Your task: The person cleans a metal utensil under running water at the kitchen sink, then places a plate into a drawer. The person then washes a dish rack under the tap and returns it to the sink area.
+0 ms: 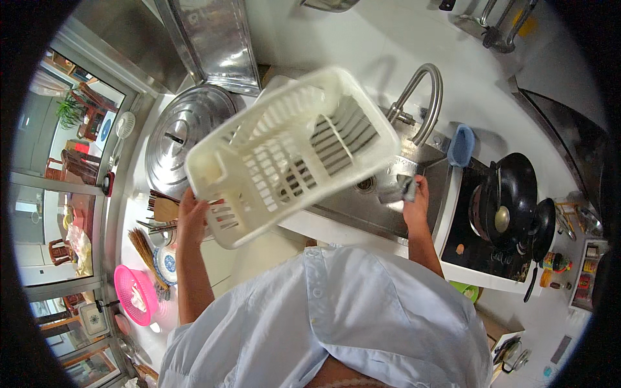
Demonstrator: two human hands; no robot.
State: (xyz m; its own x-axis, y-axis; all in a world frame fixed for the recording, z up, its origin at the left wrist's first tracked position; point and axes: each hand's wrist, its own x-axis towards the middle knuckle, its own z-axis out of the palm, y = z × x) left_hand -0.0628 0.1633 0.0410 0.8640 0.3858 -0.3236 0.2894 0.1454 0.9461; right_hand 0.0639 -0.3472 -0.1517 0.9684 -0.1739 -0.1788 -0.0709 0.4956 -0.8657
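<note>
A white plastic dish rack [291,169] is held up tilted in front of me, its slotted base and compartments showing. My left hand [192,218] grips its near left corner, thumb over the rim. In my right hand [416,201] is a grey striped cloth [408,188], bunched between the fingers over the stainless steel sink [359,208]. The rack hides part of the sink's left side. Behind the basin rises a curved steel faucet [429,97]; I cannot tell whether water runs from it.
To the right, a black wok [514,194] and a ladle [501,218] rest on the black cooktop [461,203]. A blue plastic container [461,145] stands by the sink's corner. At left are a large steel lid [189,131], a straw whisk brush [145,252] and a pink basket [133,291].
</note>
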